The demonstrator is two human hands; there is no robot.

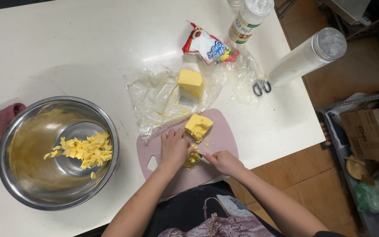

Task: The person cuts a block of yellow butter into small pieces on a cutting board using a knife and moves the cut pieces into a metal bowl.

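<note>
At lower centre, the left hand [174,148] presses curled fingers onto yellow butter pieces [192,159] on the pink cutting board [224,138]. The right hand [225,161] is closed around a knife [199,154]. At left, the steel bowl [23,184] holds chopped butter [86,150].

Yellow butter chunk [192,159], partly chopped, on the pink cutting board [220,140], under both hands.
</note>
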